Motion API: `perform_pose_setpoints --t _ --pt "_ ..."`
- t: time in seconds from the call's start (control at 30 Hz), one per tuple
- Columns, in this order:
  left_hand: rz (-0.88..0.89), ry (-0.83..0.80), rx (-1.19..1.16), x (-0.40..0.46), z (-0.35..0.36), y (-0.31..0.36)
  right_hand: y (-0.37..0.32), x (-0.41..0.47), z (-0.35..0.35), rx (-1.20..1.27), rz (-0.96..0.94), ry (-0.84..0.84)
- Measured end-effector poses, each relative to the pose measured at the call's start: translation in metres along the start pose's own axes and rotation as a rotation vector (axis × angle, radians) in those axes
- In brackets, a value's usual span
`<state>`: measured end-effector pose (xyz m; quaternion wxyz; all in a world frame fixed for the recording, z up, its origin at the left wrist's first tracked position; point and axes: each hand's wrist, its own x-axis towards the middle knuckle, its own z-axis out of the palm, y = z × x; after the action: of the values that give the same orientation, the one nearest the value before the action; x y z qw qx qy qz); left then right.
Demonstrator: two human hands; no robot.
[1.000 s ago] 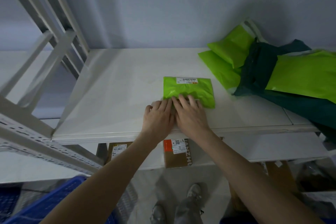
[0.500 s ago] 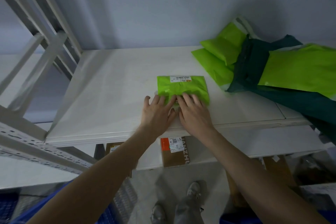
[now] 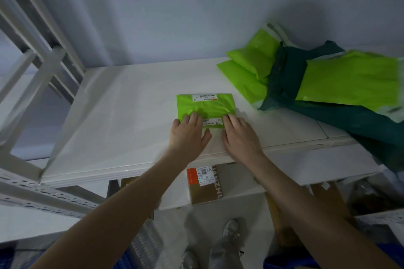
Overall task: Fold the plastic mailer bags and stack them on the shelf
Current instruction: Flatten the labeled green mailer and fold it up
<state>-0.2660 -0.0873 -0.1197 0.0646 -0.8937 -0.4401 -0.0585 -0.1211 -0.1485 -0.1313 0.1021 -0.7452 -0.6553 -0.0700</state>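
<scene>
Folded lime-green mailer bag (image 3: 205, 106) lies flat near the front edge of the white shelf (image 3: 122, 116), its white label strips showing. Left hand (image 3: 188, 135) and right hand (image 3: 239, 135) press its near edge, fingers straight and close together. Unfolded green mailers (image 3: 347, 81) lie piled at the shelf's right end; a cardboard box (image 3: 205, 185) sits on the shelf below.

The folded mailer bag (image 3: 205, 106) is lime green, with white labels printed in black barcode lines. At two o'clock from it, the pile of mailers (image 3: 347, 81) mixes lime green and dark teal. The shelf (image 3: 122, 120) is plain white. At six o'clock, a cardboard box (image 3: 205, 185) is brown with an orange patch.
</scene>
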Motion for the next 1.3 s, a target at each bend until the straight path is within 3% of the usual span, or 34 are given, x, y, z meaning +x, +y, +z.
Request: perform_pose_setpoints --t 0.23,0.7,1.07,1.3 --pt "0.045 0.078 0.153 0.002 0.016 0.002 0.003 -0.002 0.000 -0.037 0.016 -0.040" --pt "0.003 0.032 0.060 0.000 0.012 0.006 -0.001 -0.003 -0.002 -0.067 0.096 -0.075" --pt "-0.054 -0.191 -0.052 0.000 0.007 0.000 0.018 0.025 -0.025 0.252 0.212 -0.200" --pt "-0.103 -0.241 -0.072 0.005 -0.003 -0.009 0.031 0.047 -0.027 0.386 0.186 -0.257"
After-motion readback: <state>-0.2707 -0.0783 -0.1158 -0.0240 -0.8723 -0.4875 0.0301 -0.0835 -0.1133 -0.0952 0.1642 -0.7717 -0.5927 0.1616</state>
